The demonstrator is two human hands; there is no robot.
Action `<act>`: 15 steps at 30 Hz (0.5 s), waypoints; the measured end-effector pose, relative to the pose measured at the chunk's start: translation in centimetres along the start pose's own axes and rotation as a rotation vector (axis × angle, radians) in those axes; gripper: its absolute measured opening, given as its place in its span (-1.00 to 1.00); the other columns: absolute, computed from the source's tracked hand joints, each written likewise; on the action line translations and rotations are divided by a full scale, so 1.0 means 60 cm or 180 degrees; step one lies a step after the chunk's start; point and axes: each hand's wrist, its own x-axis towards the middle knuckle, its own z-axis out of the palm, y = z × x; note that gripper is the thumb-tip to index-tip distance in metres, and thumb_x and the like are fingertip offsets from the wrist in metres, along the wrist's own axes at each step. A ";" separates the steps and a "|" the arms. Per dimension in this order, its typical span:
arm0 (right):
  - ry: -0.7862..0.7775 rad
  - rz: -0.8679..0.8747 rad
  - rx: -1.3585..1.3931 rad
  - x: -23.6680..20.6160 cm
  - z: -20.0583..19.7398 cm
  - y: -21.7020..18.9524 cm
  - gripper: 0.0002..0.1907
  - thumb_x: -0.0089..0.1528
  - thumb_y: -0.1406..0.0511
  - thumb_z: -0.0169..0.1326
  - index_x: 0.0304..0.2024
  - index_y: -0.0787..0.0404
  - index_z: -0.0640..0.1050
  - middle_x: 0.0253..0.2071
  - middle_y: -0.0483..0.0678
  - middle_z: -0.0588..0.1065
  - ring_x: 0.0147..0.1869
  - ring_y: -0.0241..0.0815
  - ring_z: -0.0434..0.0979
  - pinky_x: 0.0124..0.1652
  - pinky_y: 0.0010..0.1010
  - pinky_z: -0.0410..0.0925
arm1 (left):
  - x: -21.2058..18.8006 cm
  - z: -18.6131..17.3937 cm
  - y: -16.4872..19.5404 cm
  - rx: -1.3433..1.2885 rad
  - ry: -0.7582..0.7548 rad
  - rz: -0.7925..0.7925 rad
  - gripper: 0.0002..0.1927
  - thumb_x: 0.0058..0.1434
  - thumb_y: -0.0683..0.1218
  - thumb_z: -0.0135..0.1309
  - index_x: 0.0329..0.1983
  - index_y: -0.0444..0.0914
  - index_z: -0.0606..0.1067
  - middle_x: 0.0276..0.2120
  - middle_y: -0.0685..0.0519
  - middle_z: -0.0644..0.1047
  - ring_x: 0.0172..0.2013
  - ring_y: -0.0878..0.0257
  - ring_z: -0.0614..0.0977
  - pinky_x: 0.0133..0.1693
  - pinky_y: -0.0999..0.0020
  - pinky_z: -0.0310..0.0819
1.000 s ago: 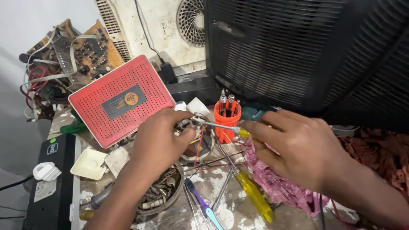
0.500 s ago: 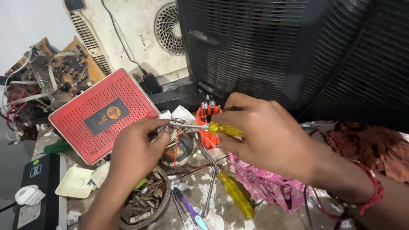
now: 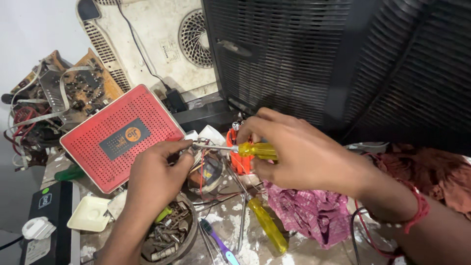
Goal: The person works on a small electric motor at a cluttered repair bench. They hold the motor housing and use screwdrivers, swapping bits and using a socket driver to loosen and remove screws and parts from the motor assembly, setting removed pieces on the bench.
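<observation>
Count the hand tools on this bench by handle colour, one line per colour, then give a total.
Yellow-handled screwdrivers: 2, one held in the right hand at, one lying on the bench
Purple-handled tool: 1
Green-handled tool: 1, in the bowl of screws
Total: 4
</observation>
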 end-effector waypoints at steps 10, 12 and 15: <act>0.0432 0.0465 -0.0042 -0.002 -0.006 -0.023 -0.67 0.05 0.29 0.26 -0.11 0.17 0.69 -0.32 -0.03 0.61 -0.38 -0.14 0.66 -0.34 -0.31 0.48 | -0.001 0.003 -0.006 -0.0135 0.0026 0.0378 -0.72 0.14 -0.08 0.17 -0.10 -0.23 0.67 -0.21 -0.08 0.68 -0.25 0.10 0.73 -0.18 0.29 0.56; 0.0482 0.0527 -0.0030 0.000 -0.008 -0.023 -0.71 0.08 0.25 0.27 -0.15 0.18 0.70 -0.35 0.00 0.63 -0.37 -0.14 0.67 -0.34 -0.31 0.48 | 0.001 0.004 -0.007 -0.0175 0.0004 0.0345 -0.72 0.13 -0.08 0.17 -0.10 -0.24 0.67 -0.22 -0.07 0.68 -0.26 0.10 0.73 -0.17 0.29 0.56; 0.0364 0.0995 0.0093 0.004 -0.006 -0.019 -0.72 0.12 0.22 0.25 -0.14 0.16 0.70 -0.32 -0.02 0.66 -0.35 -0.19 0.73 -0.30 -0.35 0.52 | 0.002 0.004 -0.008 -0.0117 -0.0002 0.0329 -0.72 0.13 -0.07 0.17 -0.11 -0.23 0.67 -0.21 -0.06 0.68 -0.25 0.10 0.72 -0.16 0.28 0.55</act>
